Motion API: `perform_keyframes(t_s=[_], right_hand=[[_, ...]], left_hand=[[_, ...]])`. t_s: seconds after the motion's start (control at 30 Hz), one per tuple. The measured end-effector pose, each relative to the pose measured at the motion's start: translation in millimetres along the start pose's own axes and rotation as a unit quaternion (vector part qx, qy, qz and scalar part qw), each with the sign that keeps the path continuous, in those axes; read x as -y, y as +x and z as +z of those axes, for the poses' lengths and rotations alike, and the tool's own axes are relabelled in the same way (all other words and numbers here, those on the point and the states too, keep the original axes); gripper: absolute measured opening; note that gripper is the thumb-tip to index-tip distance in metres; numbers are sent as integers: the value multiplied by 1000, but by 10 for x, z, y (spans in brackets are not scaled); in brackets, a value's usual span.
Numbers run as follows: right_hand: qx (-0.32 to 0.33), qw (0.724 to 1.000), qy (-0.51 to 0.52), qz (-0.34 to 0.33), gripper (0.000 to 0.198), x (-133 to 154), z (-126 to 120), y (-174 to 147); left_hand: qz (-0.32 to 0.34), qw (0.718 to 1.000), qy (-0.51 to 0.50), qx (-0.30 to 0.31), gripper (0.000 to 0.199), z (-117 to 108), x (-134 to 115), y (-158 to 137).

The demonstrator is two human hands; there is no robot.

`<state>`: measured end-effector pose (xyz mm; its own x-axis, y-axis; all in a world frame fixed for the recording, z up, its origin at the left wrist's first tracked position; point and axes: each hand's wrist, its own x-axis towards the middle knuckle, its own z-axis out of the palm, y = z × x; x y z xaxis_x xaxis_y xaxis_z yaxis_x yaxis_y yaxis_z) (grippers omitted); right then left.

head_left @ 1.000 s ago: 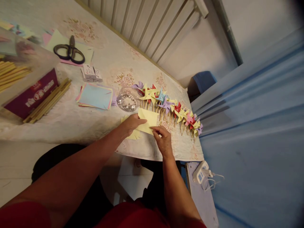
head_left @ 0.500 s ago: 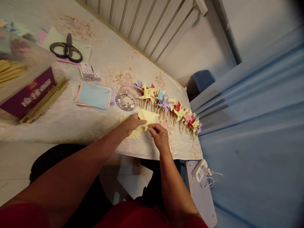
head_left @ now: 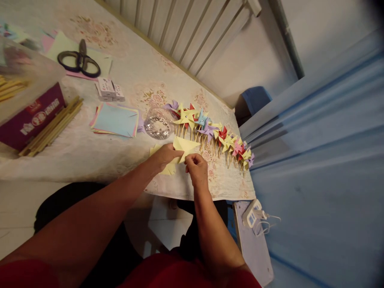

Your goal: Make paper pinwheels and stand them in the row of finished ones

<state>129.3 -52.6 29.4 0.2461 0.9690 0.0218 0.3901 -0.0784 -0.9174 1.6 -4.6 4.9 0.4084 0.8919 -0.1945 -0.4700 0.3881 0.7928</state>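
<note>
A sheet of yellow paper [head_left: 186, 146] with folded-in corners is held a little above the table. My left hand [head_left: 166, 156] grips it from the left, the thumb pressed on its face. At its lower right edge, my right hand [head_left: 196, 168] pinches a corner of the same paper, fingers closed. Beneath my left hand lie more yellow paper pieces [head_left: 168, 169] with slits cut in them. Just beyond the hands, a clear round container [head_left: 158, 127] holds small shiny metal pieces. Finished paper pinwheels [head_left: 207, 131] on sticks lie in a row to the right.
A stack of coloured paper squares [head_left: 115, 120], small boxes [head_left: 109, 89] and black-handled scissors [head_left: 79, 62] lie to the left. Wooden sticks [head_left: 54, 128] rest beside a purple-labelled box [head_left: 33, 116]. A power strip [head_left: 253, 214] sits on a stool at lower right, near a blue curtain [head_left: 309, 168].
My right hand has moved slightly left and up, bringing the paper's lower right corner in toward its middle. My left hand keeps its hold; the view has shifted a little.
</note>
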Motion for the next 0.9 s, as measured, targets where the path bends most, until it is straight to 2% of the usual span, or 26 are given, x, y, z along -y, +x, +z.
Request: perform_keyframes(t_s=[0.13,0.3,0.57,0.9], right_hand=[[-60,998,-15,18,13,-25,80,-20],[-94,995,-40,17,11,-51,136,-12],[-102,993,-55,10,11,-50,140,-1],[-83,995,-57,13,12,-49,140,-1]], left_hand=[[-5,1000,3,-13,34,-5,1,2],[-4,1000,-4,-25,30,-15,20,16],[2,999,6,-31,30,-47,71,57],[-12,999,12,-49,28,-23,34,27]])
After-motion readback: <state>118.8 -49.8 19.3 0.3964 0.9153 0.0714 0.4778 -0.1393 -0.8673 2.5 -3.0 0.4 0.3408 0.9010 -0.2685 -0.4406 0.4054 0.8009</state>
